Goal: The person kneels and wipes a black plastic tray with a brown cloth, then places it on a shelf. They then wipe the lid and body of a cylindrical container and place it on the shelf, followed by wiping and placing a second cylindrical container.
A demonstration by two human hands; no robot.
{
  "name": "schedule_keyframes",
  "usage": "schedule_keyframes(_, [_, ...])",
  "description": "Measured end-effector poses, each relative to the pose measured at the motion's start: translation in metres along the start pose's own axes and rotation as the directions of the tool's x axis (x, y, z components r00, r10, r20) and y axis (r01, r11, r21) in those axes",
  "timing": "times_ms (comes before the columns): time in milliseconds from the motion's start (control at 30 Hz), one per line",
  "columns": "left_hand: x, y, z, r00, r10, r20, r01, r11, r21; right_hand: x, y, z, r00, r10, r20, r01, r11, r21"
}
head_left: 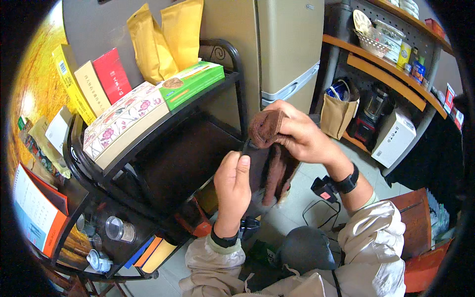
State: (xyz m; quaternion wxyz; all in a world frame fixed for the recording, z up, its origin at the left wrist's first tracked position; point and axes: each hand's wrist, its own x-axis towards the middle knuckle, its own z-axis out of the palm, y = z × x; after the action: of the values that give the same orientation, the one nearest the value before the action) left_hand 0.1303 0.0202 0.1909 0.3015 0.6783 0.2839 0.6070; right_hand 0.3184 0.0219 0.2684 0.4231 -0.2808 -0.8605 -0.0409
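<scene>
Gripping rolled brown ribbed-knit cloth (264, 127) in right hand (303, 134), pinching thin dark strip (246, 146) in left hand (232, 184) — held beside black metal shelf rack (241, 96) — likely risking unrolling through slackened right-hand pinch or uneven left-hand pull

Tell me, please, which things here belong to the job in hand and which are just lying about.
In hand:
rolled brown cloth, held by the right hand;
dark material, at the left hand.

Lying about:
green box;
yellow pouches;
floral box;
clear jar.
</scene>
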Motion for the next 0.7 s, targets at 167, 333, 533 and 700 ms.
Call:
schedule_keyframes(167, [-0.002,-0.009,-0.02,0.997,0.009,-0.076,0.0,0.993,0.116,-0.003,-0.016,0.043,0.969,-0.175,-0.174,0.058,0.847,-0.528])
schedule_keyframes(333, [-0.007,-0.027,-0.029,0.981,-0.011,-0.196,0.025,0.997,0.067,-0.005,-0.026,0.077,0.939,-0.251,-0.235,0.057,0.788,-0.613])
schedule_keyframes(533, [-0.015,-0.047,-0.032,0.973,-0.005,-0.229,0.004,1.0,-0.006,-0.012,-0.012,0.076,0.938,-0.166,-0.305,-0.06,0.788,-0.613])
schedule_keyframes(700, [-0.016,-0.053,-0.036,0.975,0.001,-0.222,-0.035,0.988,-0.151,-0.026,0.008,0.057,0.923,-0.112,-0.368,-0.169,0.741,-0.649])
